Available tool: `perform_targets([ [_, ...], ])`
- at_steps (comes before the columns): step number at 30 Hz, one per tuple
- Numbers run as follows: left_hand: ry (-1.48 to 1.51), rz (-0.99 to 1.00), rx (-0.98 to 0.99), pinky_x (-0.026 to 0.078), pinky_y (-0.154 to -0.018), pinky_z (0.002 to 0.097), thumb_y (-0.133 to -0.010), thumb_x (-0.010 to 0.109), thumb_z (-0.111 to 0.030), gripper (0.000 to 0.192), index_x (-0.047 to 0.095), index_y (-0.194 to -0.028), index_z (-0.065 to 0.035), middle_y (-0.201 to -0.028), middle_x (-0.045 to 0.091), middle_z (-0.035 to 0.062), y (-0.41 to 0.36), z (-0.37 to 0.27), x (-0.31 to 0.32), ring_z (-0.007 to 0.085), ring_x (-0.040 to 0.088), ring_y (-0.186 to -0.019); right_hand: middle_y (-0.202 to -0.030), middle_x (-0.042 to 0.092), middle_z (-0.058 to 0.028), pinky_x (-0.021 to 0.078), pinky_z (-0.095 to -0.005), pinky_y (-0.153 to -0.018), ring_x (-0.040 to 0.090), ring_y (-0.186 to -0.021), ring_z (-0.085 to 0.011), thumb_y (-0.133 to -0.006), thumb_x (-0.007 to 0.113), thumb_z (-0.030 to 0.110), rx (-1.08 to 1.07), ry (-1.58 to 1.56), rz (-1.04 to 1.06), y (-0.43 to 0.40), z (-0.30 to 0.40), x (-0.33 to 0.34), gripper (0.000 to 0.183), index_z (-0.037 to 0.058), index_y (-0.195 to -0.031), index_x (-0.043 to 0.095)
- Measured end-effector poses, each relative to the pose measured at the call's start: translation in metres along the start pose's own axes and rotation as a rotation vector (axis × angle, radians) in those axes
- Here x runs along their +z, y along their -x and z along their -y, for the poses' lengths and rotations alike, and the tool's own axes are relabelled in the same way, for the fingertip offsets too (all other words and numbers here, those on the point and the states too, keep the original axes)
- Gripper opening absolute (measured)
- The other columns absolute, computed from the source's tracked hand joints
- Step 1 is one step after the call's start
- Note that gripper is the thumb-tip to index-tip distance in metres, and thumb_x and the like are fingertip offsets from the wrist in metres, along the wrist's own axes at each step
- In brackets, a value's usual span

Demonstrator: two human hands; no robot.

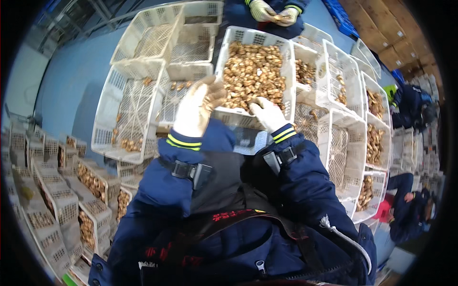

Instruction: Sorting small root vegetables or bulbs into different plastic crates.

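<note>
A white plastic crate filled with small golden-brown bulbs stands in front of me. My left hand, in a white glove with a soiled palm, is at the crate's near left corner. Its fingers are extended, and no bulb shows in it. My right hand, also gloved, reaches over the near rim with its fingertips among the bulbs. Whether it grips one is hidden. Just left of my left hand, a white crate holds a few loose bulbs.
Across the crate, another person's gloved hands hold a bulb. A larger white crate at left has scattered bulbs; several partly filled crates crowd the right. Stacked crates hold bulbs at lower left. More people sit at far right.
</note>
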State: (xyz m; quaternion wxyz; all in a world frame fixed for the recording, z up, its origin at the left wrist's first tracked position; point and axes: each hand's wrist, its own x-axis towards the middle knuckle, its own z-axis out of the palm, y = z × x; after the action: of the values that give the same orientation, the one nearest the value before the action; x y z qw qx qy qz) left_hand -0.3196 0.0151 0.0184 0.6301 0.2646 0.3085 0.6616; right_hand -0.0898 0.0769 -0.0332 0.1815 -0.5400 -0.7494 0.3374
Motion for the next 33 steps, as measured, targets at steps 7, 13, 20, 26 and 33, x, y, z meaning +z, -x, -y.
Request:
perform_targets([
  [7, -0.507, -0.563, 0.242, 0.046, -0.098, 0.0368, -0.095, 0.052, -0.028, 0.052, 0.040, -0.134, 0.0052, -0.128, 0.049, 0.0239, 0.107, -0.132, -0.159, 0.0285, 0.056, -0.110, -0.094, 0.068, -0.0136, 0.0494, -0.0343, -0.080, 0.065, -0.089, -0.0276, -0.090, 0.053, 0.032, 0.085, -0.036, 0.085, 0.004, 0.018, -0.001, 0.031, 0.0093, -0.106, 0.064],
  [13, -0.458, -1.224, 0.215, 0.047, -0.094, 0.0339, -0.093, 0.055, -0.030, 0.048, 0.044, -0.131, -0.0012, -0.123, 0.050, 0.0186, 0.224, -0.139, -0.274, 0.0295, 0.052, -0.116, -0.092, 0.067, -0.0124, 0.0488, -0.0320, -0.078, 0.065, -0.088, -0.0227, -0.091, 0.053, 0.029, 0.099, -0.091, 0.141, 0.003, 0.028, 0.008, 0.028, 0.0086, -0.107, 0.064],
  [20, -0.218, -0.851, 0.020, 0.048, -0.091, 0.0391, -0.091, 0.059, -0.023, 0.038, 0.050, -0.120, -0.0004, -0.116, 0.058, 0.0163, 0.211, -0.063, -0.326, 0.0278, 0.057, -0.109, -0.081, 0.068, -0.0104, 0.0511, -0.0346, -0.074, 0.067, -0.076, -0.0230, -0.090, 0.056, 0.030, -0.016, 0.109, 0.112, -0.010, 0.017, 0.030, 0.028, 0.0096, -0.106, 0.065],
  [26, -0.294, -1.067, -0.030, 0.052, -0.076, 0.0337, -0.090, 0.058, -0.013, 0.031, 0.052, -0.118, -0.0030, -0.107, 0.059, 0.0094, 0.202, -0.048, -0.346, 0.0211, 0.061, -0.093, -0.085, 0.068, -0.0113, 0.0511, -0.0334, -0.073, 0.067, -0.075, -0.0224, -0.091, 0.055, 0.031, -0.028, 0.093, 0.161, -0.016, 0.021, 0.033, 0.028, 0.0098, -0.107, 0.064],
  [33, -0.298, -1.039, -0.045, 0.053, -0.083, 0.0350, -0.091, 0.056, -0.012, 0.033, 0.050, -0.123, -0.0060, -0.114, 0.059, 0.0087, 0.199, -0.049, -0.347, 0.0220, 0.060, -0.102, -0.092, 0.067, -0.0122, 0.0506, -0.0333, -0.077, 0.066, -0.082, -0.0251, -0.092, 0.053, 0.028, 0.089, -0.023, 0.223, -0.014, 0.036, 0.029, 0.028, 0.0069, -0.108, 0.063],
])
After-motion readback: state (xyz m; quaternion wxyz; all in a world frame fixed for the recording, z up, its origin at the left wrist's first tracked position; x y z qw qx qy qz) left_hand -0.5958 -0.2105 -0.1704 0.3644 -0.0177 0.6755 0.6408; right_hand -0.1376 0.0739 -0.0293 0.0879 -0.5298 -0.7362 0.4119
